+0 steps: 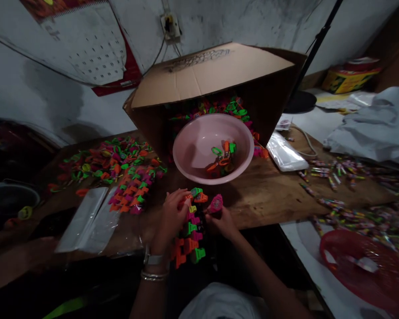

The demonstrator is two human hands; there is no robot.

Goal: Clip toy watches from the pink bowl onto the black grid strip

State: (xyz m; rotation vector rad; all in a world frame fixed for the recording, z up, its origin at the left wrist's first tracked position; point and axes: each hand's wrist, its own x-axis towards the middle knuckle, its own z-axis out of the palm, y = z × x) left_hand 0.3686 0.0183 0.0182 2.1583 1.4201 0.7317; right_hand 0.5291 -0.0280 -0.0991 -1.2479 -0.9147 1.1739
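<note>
My left hand (175,210), a watch and bangles on its wrist, closes on an orange toy watch at the upper end of a strip of toy watches (192,230). The strip is orange, green, pink and yellow and hangs over the table's front edge. To its right, my right hand (224,221) grips a pink toy watch (216,203), held upright. A pink basin (189,166) just beyond both hands holds several loose toy watches (224,159). Behind it a cardboard box (213,79) lies on its side with more of them inside.
Loose toy watches (103,159) and a bundled block of them (133,190) lie left, near clear plastic bags (86,221). Another person's blurred arm (20,261) reaches in there. Right are a plastic packet (284,150), small colourful sticks (339,173) and a red basket (329,235).
</note>
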